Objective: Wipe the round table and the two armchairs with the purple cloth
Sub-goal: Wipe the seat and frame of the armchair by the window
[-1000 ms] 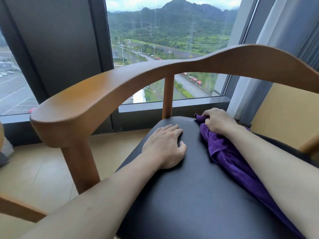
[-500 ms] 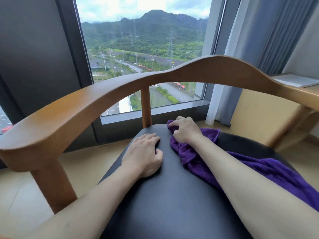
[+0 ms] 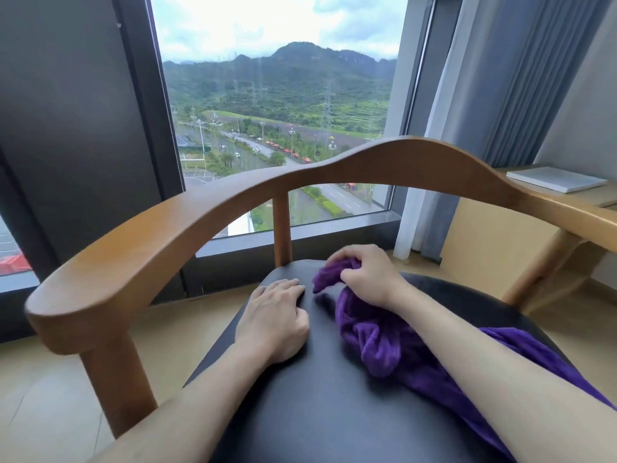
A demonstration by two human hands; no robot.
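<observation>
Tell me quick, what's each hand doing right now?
Left hand: open, flat on the black seat.
Right hand: gripping the purple cloth.

Your left hand [image 3: 275, 320] lies flat, fingers straight, on the armchair [image 3: 213, 215]'s black seat near its back edge. Your right hand [image 3: 365, 274] grips a bunched end of the purple cloth [image 3: 374, 339], which trails across the seat toward its right edge. A white book [image 3: 554, 178] lies on the wooden desk [image 3: 494, 248] at right.
</observation>
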